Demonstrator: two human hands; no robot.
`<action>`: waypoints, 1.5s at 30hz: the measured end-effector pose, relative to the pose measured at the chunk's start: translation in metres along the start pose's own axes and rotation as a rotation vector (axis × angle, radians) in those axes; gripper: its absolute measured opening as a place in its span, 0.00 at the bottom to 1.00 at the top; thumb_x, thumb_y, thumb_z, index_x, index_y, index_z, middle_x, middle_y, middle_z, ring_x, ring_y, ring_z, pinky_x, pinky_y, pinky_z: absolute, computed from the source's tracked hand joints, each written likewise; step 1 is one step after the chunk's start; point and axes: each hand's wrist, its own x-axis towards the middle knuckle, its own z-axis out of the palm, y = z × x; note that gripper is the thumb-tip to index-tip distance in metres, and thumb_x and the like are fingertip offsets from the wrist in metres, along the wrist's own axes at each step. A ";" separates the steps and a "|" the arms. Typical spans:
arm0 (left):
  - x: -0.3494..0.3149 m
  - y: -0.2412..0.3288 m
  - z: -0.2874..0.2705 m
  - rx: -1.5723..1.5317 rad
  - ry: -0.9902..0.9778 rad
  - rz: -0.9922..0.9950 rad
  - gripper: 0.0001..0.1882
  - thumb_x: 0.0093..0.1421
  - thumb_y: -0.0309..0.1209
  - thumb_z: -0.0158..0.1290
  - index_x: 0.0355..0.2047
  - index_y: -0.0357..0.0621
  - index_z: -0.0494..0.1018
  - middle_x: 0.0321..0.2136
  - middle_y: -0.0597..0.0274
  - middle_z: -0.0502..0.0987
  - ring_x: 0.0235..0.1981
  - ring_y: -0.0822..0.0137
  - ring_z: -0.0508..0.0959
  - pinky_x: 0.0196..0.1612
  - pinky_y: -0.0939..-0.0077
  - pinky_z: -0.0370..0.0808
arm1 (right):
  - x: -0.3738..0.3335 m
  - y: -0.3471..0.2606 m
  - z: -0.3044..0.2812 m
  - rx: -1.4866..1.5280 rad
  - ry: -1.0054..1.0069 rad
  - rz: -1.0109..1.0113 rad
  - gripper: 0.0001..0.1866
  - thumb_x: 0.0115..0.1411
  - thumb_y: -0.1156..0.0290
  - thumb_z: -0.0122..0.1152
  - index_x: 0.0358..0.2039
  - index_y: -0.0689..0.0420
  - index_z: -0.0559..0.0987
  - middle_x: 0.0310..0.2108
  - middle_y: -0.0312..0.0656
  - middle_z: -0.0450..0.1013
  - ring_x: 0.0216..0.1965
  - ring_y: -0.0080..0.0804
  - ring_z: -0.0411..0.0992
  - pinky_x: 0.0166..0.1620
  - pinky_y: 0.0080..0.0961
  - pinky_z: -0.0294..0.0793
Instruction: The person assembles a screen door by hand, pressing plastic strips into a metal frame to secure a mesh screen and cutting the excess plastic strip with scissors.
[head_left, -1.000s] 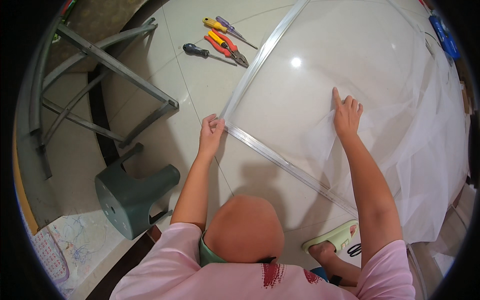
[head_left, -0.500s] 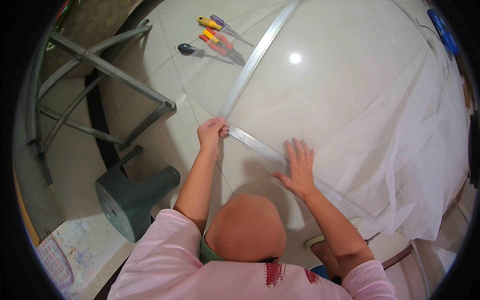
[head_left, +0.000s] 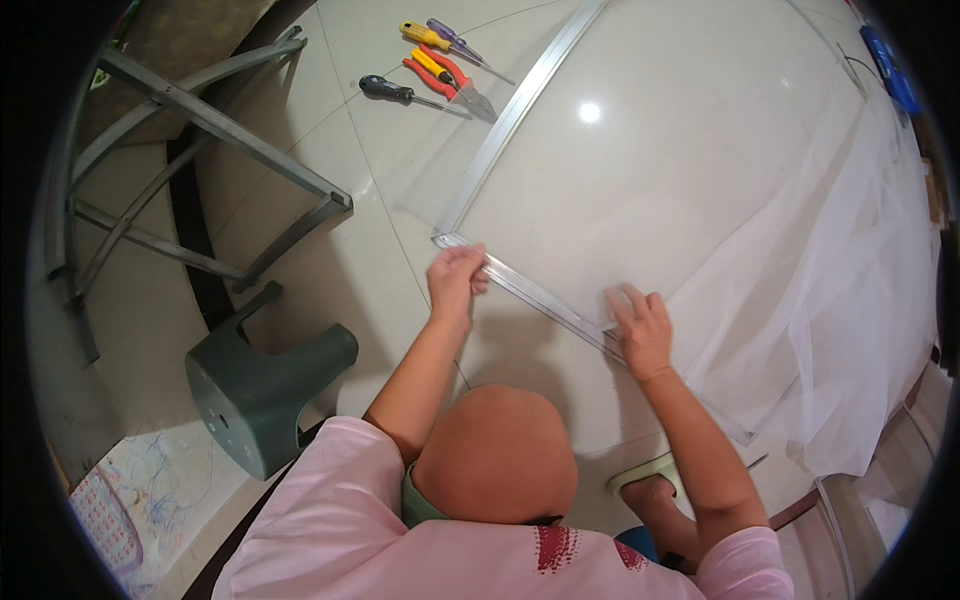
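Note:
An aluminium frame (head_left: 540,298) lies on the floor, its left corner showing bare just beyond my left hand. My left hand (head_left: 458,285) is closed at the near bar, close to that corner; what its fingertips pinch is too small to make out. Farther right along the same bar, my right hand (head_left: 642,330) has curled fingers, slightly blurred, gripping sheer white netting (head_left: 830,330). The netting spreads over the right part of the frame and bunches in folds at the right. Its thin edge is hard to see against the pale tiles.
Beyond the frame's left bar lie red-handled pliers (head_left: 440,75), a yellow screwdriver (head_left: 425,35), a purple screwdriver (head_left: 450,38) and a black screwdriver (head_left: 388,88). A dark green stool (head_left: 255,400) lies tipped at left, below a metal rack (head_left: 230,135). A blue object (head_left: 888,70) sits far right.
My left hand has slid right along the bar, away from the corner. My right hand has moved right and gone from lying flat to curled, with netting gathered in it.

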 end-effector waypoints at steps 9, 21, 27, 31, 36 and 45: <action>0.016 0.005 -0.002 0.085 0.225 0.131 0.08 0.58 0.30 0.55 0.30 0.36 0.72 0.24 0.61 0.77 0.18 0.75 0.71 0.20 0.82 0.70 | -0.062 0.055 -0.040 -0.131 -0.232 -0.045 0.18 0.43 0.77 0.54 0.37 0.55 0.80 0.40 0.35 0.73 0.31 0.35 0.64 0.35 0.28 0.69; 0.046 -0.001 -0.040 0.060 0.384 0.316 0.05 0.52 0.22 0.60 0.26 0.34 0.74 0.19 0.63 0.74 0.17 0.76 0.70 0.19 0.84 0.68 | -0.062 0.053 -0.024 -0.219 -0.205 0.055 0.22 0.42 0.81 0.55 0.41 0.55 0.78 0.42 0.36 0.71 0.34 0.36 0.65 0.39 0.29 0.69; 0.049 0.003 -0.043 0.142 0.483 0.324 0.05 0.51 0.23 0.60 0.25 0.34 0.75 0.18 0.65 0.74 0.17 0.75 0.70 0.21 0.83 0.66 | -0.068 0.053 -0.019 -0.221 -0.168 0.071 0.25 0.42 0.83 0.54 0.44 0.53 0.77 0.44 0.39 0.69 0.35 0.36 0.66 0.38 0.29 0.69; 0.052 -0.002 -0.052 0.189 0.482 0.362 0.05 0.51 0.24 0.61 0.26 0.34 0.77 0.19 0.66 0.74 0.19 0.75 0.69 0.23 0.82 0.66 | -0.073 0.053 -0.018 -0.200 -0.165 0.084 0.26 0.42 0.83 0.54 0.46 0.52 0.77 0.45 0.39 0.68 0.35 0.37 0.66 0.39 0.30 0.69; 0.058 -0.003 -0.055 0.320 0.529 0.423 0.06 0.50 0.24 0.62 0.28 0.33 0.78 0.21 0.66 0.75 0.20 0.75 0.70 0.25 0.81 0.69 | -0.078 0.048 -0.017 -0.168 -0.159 0.139 0.27 0.42 0.83 0.53 0.47 0.52 0.76 0.46 0.40 0.68 0.36 0.37 0.66 0.40 0.30 0.69; 0.115 -0.036 -0.102 0.149 0.425 0.585 0.06 0.47 0.19 0.59 0.28 0.34 0.77 0.24 0.60 0.78 0.25 0.69 0.75 0.31 0.79 0.74 | -0.085 0.045 0.002 -0.028 -0.028 0.211 0.23 0.49 0.78 0.51 0.48 0.56 0.74 0.48 0.50 0.67 0.46 0.45 0.67 0.48 0.37 0.67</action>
